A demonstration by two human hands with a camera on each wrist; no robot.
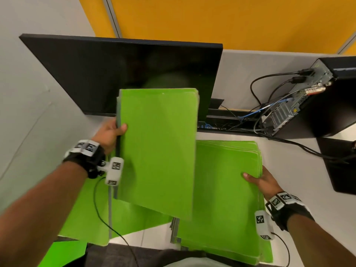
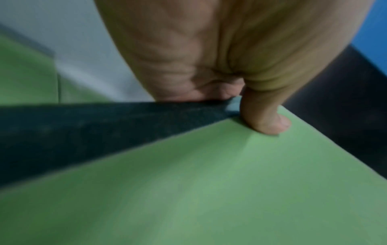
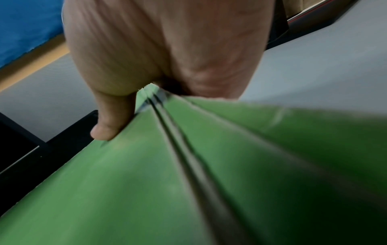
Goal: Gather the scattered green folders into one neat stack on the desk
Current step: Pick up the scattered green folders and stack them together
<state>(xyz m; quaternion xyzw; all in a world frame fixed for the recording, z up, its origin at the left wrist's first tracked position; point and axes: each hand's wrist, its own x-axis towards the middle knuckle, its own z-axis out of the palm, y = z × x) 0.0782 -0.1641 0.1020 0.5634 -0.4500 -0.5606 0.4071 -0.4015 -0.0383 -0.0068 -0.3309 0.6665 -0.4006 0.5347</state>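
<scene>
A: Where are the folders?
B: Left hand (image 1: 109,134) grips a lifted bundle (image 1: 158,151) by its spine; right hand (image 1: 264,182) pinches the stack (image 1: 227,199) on the worktop (image 1: 289,160); one loose folder (image 1: 86,218) lies at left

A: Good practice?
B: Probably lower the bundle flat onto the stack, edges aligned, before letting go
</scene>
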